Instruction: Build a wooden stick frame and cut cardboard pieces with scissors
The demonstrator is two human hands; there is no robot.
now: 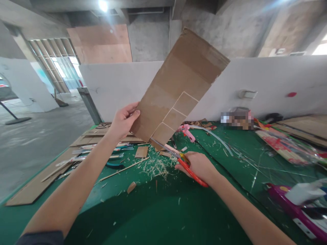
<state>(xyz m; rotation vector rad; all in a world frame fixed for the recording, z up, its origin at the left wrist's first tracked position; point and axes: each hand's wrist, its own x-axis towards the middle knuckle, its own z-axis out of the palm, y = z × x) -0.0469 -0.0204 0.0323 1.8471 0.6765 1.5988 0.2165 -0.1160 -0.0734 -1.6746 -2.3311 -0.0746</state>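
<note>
A long brown cardboard piece (176, 78), marked with pale lines that form several boxes, is raised at a slant above the green table (143, 217). My left hand (125, 119) pinches its left edge between thumb and fingers. Wrapped round the red-handled scissors (189, 170) is my right hand (198, 166). The scissor blades meet the cardboard's lower edge, near the end of a pale line. Below the cardboard lie thin pale shavings (157, 165) and a small cardboard rectangle (141, 152).
A pink glue gun (188, 132) lies behind my right hand, with a dark cable running right. Cardboard strips and wooden sticks are at the left. A purple power strip (283, 200) sits at the right. A white partition (114, 88) stands behind the table.
</note>
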